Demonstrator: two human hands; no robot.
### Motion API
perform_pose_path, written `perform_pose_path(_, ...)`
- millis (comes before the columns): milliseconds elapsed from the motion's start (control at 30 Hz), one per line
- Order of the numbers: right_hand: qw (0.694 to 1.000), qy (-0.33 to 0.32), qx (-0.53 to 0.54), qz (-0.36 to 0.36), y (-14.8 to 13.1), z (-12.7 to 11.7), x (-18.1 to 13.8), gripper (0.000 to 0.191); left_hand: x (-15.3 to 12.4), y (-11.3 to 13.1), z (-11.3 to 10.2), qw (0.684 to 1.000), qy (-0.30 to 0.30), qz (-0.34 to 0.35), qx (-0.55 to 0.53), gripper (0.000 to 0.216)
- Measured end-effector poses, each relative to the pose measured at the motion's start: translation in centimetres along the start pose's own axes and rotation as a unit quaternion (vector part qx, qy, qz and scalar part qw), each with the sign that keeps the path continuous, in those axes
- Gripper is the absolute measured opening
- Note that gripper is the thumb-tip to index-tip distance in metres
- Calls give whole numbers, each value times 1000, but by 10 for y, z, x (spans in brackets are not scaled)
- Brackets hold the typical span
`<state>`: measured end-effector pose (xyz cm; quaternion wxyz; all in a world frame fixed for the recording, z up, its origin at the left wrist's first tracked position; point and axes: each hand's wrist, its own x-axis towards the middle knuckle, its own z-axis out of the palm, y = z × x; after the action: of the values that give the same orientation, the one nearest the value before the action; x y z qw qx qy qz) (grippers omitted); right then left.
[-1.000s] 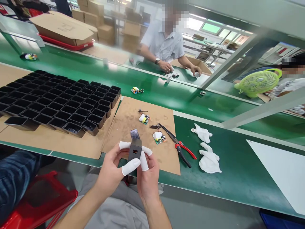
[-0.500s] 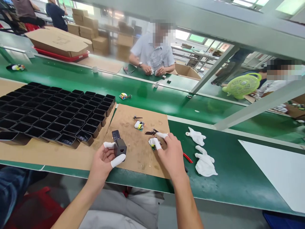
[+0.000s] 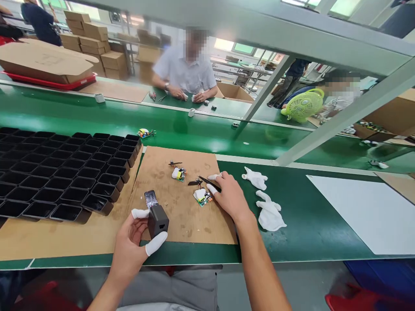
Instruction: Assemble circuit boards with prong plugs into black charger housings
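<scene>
My left hand (image 3: 132, 237), with white finger cots on thumb and finger, grips a black plastic charger case (image 3: 158, 220) by its sides, its port facing me. Just behind the case, a glossy dark rectangular piece (image 3: 151, 198) lies on the cardboard. My right hand (image 3: 228, 194), also wearing finger cots, is closed on slim black tweezers (image 3: 209, 183), tip pointing left. Below that tip sits a small circuit board (image 3: 202, 196) with white and yellow parts and a black piece (image 3: 195, 182) wired to it. A second circuit board (image 3: 179, 173) lies farther back.
Rows of black open cases (image 3: 78, 172) fill the left. White gloves (image 3: 270, 214) lie right of my arm, before a white sheet (image 3: 363, 216). Behind the cardboard (image 3: 181, 224) runs a green belt (image 3: 181, 140) with another board (image 3: 145, 133). A co-worker (image 3: 186, 71) sits opposite.
My right hand has lifted the tweezers off the cardboard beside the near board. My left hand still holds the charger case. The view has swung to the right.
</scene>
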<state>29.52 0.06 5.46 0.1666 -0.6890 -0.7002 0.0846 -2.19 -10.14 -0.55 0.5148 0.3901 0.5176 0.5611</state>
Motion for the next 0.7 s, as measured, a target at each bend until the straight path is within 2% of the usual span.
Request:
perform_pose_path(133,993,51,105,-4,-5,13,12,14,-1,1,-2,1000,-8,-3,5,59)
perform_pose_path(267,969,120,214,-2,-25,-3,-3,24,2,7,-2,999,5,-34,-16,64)
perform_pose_path(333,960,109,259,-25,-46,-14,-27,29,5,12,0,998,7,-55,-39,68)
perform_pose_path(433,947,35,308,-88,-84,-25,-69,26,9,21,1,994,0,-84,-64,68)
perform_pose_path(567,951,53,279,-124,-116,-21,-108,26,7,30,1,994,-8,-82,-65,66)
perform_pose_path(700,949,57,278,-139,-124,-11,-122,23,-2,34,0,998,-17,-53,-37,63)
